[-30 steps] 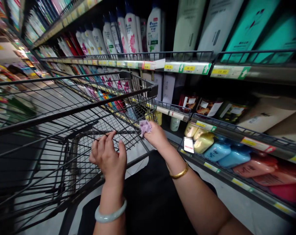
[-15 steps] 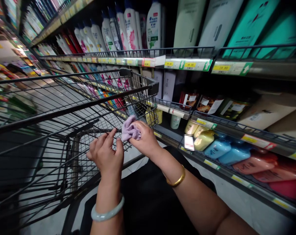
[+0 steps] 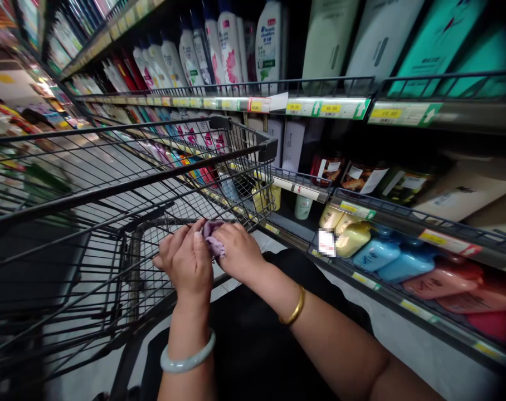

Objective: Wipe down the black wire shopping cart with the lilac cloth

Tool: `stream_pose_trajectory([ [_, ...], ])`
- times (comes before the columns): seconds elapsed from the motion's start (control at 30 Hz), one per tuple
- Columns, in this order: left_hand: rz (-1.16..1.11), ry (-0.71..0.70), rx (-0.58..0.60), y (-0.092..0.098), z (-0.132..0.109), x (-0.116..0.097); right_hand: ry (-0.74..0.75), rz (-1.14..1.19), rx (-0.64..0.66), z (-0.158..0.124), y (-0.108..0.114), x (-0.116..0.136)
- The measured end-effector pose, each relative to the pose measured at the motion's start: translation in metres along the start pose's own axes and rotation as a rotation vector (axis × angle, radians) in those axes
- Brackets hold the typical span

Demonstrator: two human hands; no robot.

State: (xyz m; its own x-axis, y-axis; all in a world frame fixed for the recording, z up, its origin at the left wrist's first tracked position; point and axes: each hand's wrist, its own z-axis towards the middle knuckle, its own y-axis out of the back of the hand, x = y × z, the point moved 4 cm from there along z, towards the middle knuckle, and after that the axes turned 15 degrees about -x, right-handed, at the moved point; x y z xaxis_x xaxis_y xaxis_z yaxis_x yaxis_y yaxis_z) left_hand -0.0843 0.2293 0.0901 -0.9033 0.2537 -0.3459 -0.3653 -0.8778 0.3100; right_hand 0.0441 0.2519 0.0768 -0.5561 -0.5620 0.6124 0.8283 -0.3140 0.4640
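Observation:
A crumpled light-purple cloth (image 3: 214,243) is bunched in my right hand (image 3: 239,252), whose fingers are closed around it. Right beside it, my left hand (image 3: 186,257) has its fingers curled and its thumb pressed towards them. The fingertips of that hand meet the cloth's left edge; whether they pinch the cloth or some small thing is hidden. A pale bangle circles my left wrist, a gold one my right. Both hands are in front of the wire shopping cart (image 3: 123,189), close to its lower mesh.
Shelves with price-tag rails (image 3: 303,107) run along the right and back. Shampoo bottles (image 3: 230,50) stand on the upper shelf, jars (image 3: 364,175) in the middle. Yellow, blue (image 3: 376,253) and red pump bottles lie low on the right. Tiled floor (image 3: 86,159) shows beyond the cart.
My right hand has moved left and down with the cloth, up against my left hand. The left fingers have curled in more. The view has shifted slightly.

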Motion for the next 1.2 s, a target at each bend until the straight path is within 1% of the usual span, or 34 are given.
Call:
stream_pose_trajectory([
  [0.07,0.033,0.012,0.007,0.000,0.000,-0.002,-0.032,0.008,0.002,-0.003,-0.005,0.000],
  [0.13,0.008,0.001,0.011,0.001,0.000,-0.004,-0.009,0.084,-0.073,-0.004,-0.005,0.003],
  [0.2,-0.045,-0.013,0.029,0.001,-0.001,-0.005,0.045,0.144,-0.133,-0.004,-0.004,0.008],
  [0.27,-0.030,-0.004,0.043,0.001,-0.002,-0.004,0.046,0.120,-0.108,-0.004,-0.006,0.010],
  [0.37,0.051,0.027,0.047,0.003,-0.004,-0.003,-0.035,0.033,-0.001,-0.004,-0.010,0.006],
  [0.4,0.051,0.031,0.050,0.004,-0.005,-0.004,-0.046,0.037,0.001,-0.003,-0.009,0.006],
  [0.47,0.025,0.034,0.047,0.007,-0.005,-0.008,-0.021,0.096,-0.076,0.001,-0.001,0.008],
  [0.53,0.021,0.056,0.007,0.013,-0.005,-0.011,0.036,0.165,-0.193,0.005,0.008,0.010],
  [0.57,0.030,0.071,-0.019,0.016,-0.005,-0.012,0.061,0.185,-0.233,0.006,0.010,0.011],
  [0.6,0.039,0.080,-0.043,0.018,-0.005,-0.013,0.075,0.191,-0.246,0.007,0.011,0.012],
  [0.67,0.046,0.066,-0.095,0.023,-0.005,-0.013,0.075,0.180,-0.199,0.007,0.008,0.012],
  [0.73,0.038,0.006,-0.162,0.028,-0.005,-0.013,0.061,0.175,-0.148,0.007,0.005,0.014],
  [0.77,0.041,-0.020,-0.201,0.031,-0.006,-0.013,0.056,0.186,-0.157,0.007,0.006,0.015],
  [0.83,0.072,-0.023,-0.265,0.036,-0.007,-0.012,0.049,0.221,-0.256,0.008,0.013,0.019],
  [0.9,0.121,0.040,-0.292,0.040,-0.008,-0.009,0.045,0.237,-0.377,0.010,0.022,0.022],
  [0.97,0.150,0.103,-0.297,0.041,-0.009,-0.008,0.042,0.237,-0.422,0.011,0.025,0.023],
  [1.03,0.139,0.121,-0.290,0.042,-0.010,-0.009,0.048,0.244,-0.396,0.014,0.022,0.023],
  [1.1,0.127,0.106,-0.292,0.044,-0.012,-0.010,0.061,0.256,-0.346,0.016,0.017,0.022],
  [1.2,0.178,0.097,-0.311,0.049,-0.015,-0.007,0.113,0.258,-0.254,0.020,0.014,0.022],
])
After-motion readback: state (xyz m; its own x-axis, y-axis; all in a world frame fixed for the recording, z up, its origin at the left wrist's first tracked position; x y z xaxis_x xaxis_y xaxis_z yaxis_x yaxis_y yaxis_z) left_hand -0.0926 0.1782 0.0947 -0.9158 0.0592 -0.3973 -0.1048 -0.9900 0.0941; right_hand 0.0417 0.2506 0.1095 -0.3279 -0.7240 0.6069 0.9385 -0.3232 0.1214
